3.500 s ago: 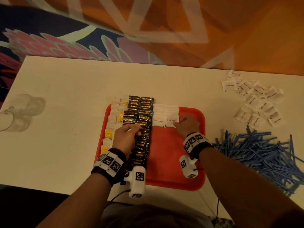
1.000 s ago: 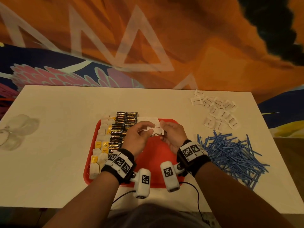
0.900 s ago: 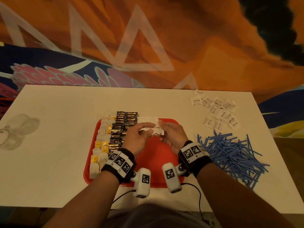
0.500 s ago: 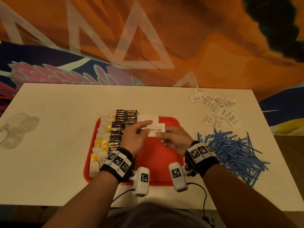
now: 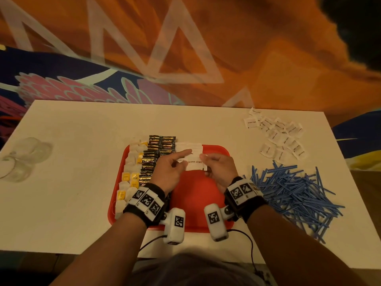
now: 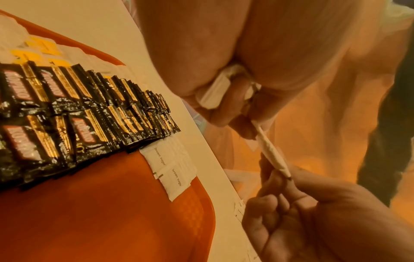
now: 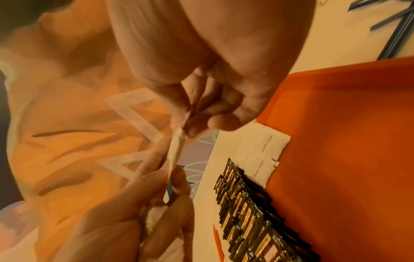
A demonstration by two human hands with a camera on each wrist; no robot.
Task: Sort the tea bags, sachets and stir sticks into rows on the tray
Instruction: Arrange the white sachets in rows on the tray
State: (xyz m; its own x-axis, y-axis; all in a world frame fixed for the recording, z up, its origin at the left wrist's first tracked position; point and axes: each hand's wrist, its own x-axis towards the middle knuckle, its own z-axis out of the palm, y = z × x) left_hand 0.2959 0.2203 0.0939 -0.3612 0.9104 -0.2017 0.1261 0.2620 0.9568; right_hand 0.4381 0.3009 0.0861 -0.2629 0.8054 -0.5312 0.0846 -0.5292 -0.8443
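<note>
Orange-and-navy patterned flooring surrounds a white rectangular table [image 5: 82, 162] that bears a red plastic tray [image 5: 198, 195]. Above the tray, the left hand [image 5: 171, 172] and the right hand [image 5: 219, 169] pinch opposite ends of one white paper brown-sugar sachet [image 5: 194, 163], thumb and fingertips closed narrowly on its edges; the left palm also holds further white sachets. Below and beyond the fingers, placed white sugar sachets [image 6: 172, 166] lie at the tray's far edge. Left of the left fingers run two rows of black-and-gold foil sachets [image 5: 156, 159], then white-and-yellow tea bags [image 5: 129, 174]. Right of the right hand lies a heap of blue plastic stir sticks [image 5: 292, 195]; beyond them, loose white sachets [image 5: 278, 135] sit on the table.
</note>
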